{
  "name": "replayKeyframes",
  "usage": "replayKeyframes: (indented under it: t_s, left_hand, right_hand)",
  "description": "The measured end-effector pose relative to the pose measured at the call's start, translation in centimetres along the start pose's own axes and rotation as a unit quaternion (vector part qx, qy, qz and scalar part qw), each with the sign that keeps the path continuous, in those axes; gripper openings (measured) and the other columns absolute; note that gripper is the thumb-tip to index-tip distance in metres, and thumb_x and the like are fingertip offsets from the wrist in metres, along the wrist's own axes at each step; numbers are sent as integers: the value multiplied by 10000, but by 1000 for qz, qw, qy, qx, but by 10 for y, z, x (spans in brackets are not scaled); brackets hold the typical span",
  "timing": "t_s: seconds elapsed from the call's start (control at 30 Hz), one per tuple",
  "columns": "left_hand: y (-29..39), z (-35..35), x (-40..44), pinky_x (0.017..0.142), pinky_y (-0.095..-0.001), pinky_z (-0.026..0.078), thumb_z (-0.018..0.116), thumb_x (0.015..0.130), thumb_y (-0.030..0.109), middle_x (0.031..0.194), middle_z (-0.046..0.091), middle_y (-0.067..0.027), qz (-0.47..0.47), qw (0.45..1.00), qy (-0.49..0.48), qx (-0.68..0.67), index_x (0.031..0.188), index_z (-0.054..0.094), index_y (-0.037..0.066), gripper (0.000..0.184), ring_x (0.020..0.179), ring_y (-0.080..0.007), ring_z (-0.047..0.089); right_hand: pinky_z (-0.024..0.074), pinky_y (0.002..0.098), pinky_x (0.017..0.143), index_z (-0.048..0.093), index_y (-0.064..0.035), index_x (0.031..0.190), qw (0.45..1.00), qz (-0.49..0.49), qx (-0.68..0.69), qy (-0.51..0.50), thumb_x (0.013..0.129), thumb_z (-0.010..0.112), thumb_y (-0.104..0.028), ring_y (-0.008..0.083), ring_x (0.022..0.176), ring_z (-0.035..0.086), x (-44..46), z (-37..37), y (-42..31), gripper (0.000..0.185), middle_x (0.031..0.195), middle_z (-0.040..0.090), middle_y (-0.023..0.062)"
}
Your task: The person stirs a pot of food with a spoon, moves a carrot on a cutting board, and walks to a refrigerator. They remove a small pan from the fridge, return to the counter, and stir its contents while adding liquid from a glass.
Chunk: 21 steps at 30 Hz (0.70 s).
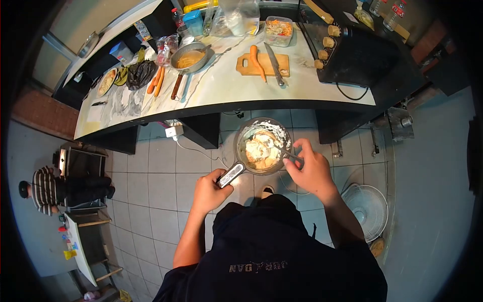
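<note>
Away from the counter, over the tiled floor, a dark frying pan [238, 151] is held up in front of my body. My left hand [209, 193] is closed around the pan's handle [231, 175]. Inside lies a lumpy cream and tan mixture [261, 147], with white smears up the pan's wall. From the right, my right hand [313, 173] grips a dark-handled utensil [290, 154] between thumb and fingers. Its far end is sunk in the mixture, so I cannot tell whether it is a spoon or a spatula.
On the counter [221, 93] ahead are another pan [191, 59] with brownish contents, carrots [157, 83], and a cutting board [246, 65] bearing a carrot and a knife [274, 63]. A black oven [359, 55] stands right. A fan [365, 211] and a person [48, 190] are farther off.
</note>
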State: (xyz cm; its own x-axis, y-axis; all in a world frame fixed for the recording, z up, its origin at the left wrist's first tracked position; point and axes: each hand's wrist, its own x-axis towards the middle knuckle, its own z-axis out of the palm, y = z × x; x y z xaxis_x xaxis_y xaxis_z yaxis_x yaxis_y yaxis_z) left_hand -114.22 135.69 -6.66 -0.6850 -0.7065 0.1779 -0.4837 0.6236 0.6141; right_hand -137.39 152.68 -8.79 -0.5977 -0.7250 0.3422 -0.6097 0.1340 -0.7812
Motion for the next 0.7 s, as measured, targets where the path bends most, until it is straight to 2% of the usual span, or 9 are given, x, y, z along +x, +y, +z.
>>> replayKeyframes:
  t_s: [0.03,0.13,0.17,0.27,0.37,0.43,0.6,0.67,0.7]
  left_hand:
    - [3,-2,5,553,-236,416,682,702,55,679,574,6,-15,1000,-8,16,957,656,-1,262,616,-54,503]
    - [-5,-7,17,570,-228,414,670,708,41,721,591,7,-32,999,-9,-35,965,646,-21,265,649,-51,510]
    - [-7,-8,22,531,-256,428,691,689,98,652,594,-39,-10,999,18,-34,951,669,-1,280,560,-81,506]
    - [-15,-20,40,531,-246,418,686,692,80,655,580,-21,-10,997,42,-71,939,664,-4,261,568,-71,497]
    - [-14,-41,59,554,-217,412,654,721,13,712,588,12,-24,993,48,-107,951,652,-18,232,628,-42,500]
    - [-9,-59,72,573,-197,409,634,737,-25,766,596,28,-44,989,60,-125,975,645,-32,238,671,-30,502]
    - [-32,-104,113,558,-193,390,631,728,-31,759,585,37,-27,983,108,-146,968,647,-37,241,659,-24,482]
    - [-41,-120,127,539,-192,373,626,725,-28,733,564,44,-54,980,129,-143,953,646,-38,229,639,-22,464]
    - [-48,-126,135,526,-191,360,621,725,-22,707,545,48,-51,976,142,-156,944,645,-37,221,622,-19,446]
  right_hand:
    - [519,391,607,486,-107,1229,999,-22,26,0,824,712,-337,279,671,690,7,5,13,518,743,665,92]
    - [517,380,611,520,-106,1211,995,-76,38,41,817,726,-380,244,649,681,27,-2,14,522,788,670,90]
    - [517,380,611,520,-106,1211,996,-75,39,39,817,726,-380,244,649,681,36,-5,14,522,788,670,90]
    - [507,331,605,588,-81,1128,991,-71,82,75,851,712,-375,198,623,658,70,-13,16,423,750,665,80]
    - [466,252,583,644,-36,994,972,-21,215,94,923,659,-277,109,595,596,115,-7,26,252,700,656,55]
    - [435,225,562,639,1,992,967,2,239,89,932,661,-251,51,587,536,149,-2,30,260,674,635,14]
    - [452,227,578,607,16,1113,970,22,233,71,894,708,-284,65,640,567,249,31,23,385,742,633,33]
    - [491,243,623,595,9,1159,977,-20,202,69,858,746,-310,93,692,610,292,47,11,464,818,649,54]
    - [523,274,698,597,-5,1174,981,-7,184,55,819,775,-327,135,752,642,313,51,0,511,870,669,69]
